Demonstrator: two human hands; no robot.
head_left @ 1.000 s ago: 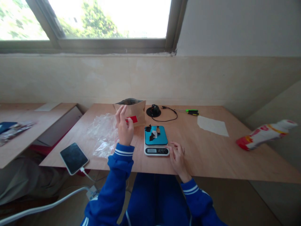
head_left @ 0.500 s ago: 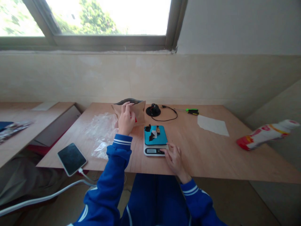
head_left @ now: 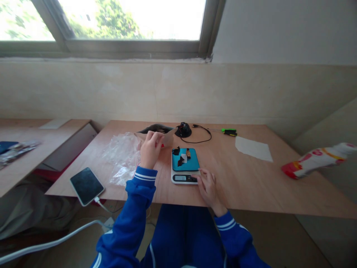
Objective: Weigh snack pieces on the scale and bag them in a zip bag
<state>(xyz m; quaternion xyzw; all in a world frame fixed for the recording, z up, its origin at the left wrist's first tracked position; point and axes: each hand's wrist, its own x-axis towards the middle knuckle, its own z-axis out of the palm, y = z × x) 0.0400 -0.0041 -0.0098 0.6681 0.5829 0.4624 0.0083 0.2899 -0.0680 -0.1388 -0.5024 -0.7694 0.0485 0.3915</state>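
Note:
My left hand [head_left: 151,149] has its fingers closed on the front rim of a brown paper bag [head_left: 168,139], whose dark mouth gapes towards me; the fingertips are partly hidden. In front of me lies a white kitchen scale [head_left: 174,178] with a blue platform [head_left: 192,164] and a small display [head_left: 180,178]. Several dark and brown scraps [head_left: 180,160] and a whitish piece [head_left: 184,158] rest on the platform. My right hand [head_left: 207,187] is at the scale's lower right, fingers apart, one fingertip on the button panel and another by its right edge.
Clear crumpled plastic [head_left: 122,158] and a phone [head_left: 87,186] on a white cable lie to the left. Behind the scale are a black round-based device [head_left: 184,130] with a cable and screwdrivers [head_left: 229,131]. Paper [head_left: 253,148] and a bottle [head_left: 316,160] are at right.
The bag's front rim has come down and towards me under my left hand, showing more of its mouth. My right hand stays at the scale's panel. The display reading looks different.

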